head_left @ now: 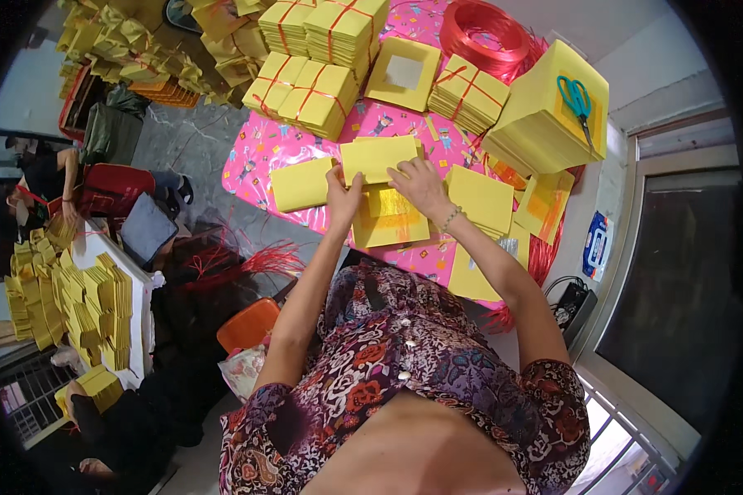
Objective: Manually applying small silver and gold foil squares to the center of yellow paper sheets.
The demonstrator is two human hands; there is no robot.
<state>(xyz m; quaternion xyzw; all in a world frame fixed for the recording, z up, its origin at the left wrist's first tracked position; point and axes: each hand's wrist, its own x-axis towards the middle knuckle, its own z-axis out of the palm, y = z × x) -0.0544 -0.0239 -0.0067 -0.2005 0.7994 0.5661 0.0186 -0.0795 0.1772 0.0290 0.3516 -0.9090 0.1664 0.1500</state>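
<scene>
A folded piece of yellow paper [380, 157] lies in front of me on the table, and both hands are at its near edge. My left hand [343, 196] grips its lower left corner, thumb on top. At its lower right corner my right hand [422, 188] pinches the edge with curled fingers. Under it, toward me, lies a yellow sheet with a shiny gold foil patch [392, 216]. To the left of my left hand rests a stack of folded yellow paper [302, 184]. Right of my right wrist lies another pile of yellow paper [480, 198].
Bundles tied with red ribbon [309, 91] stand at the back of the pink patterned table [252, 161]. Teal scissors [576, 103] lie on a tall yellow stack, near a red ribbon coil [485, 41]. Other people sit at the left by a white table [144, 305] with yellow bundles.
</scene>
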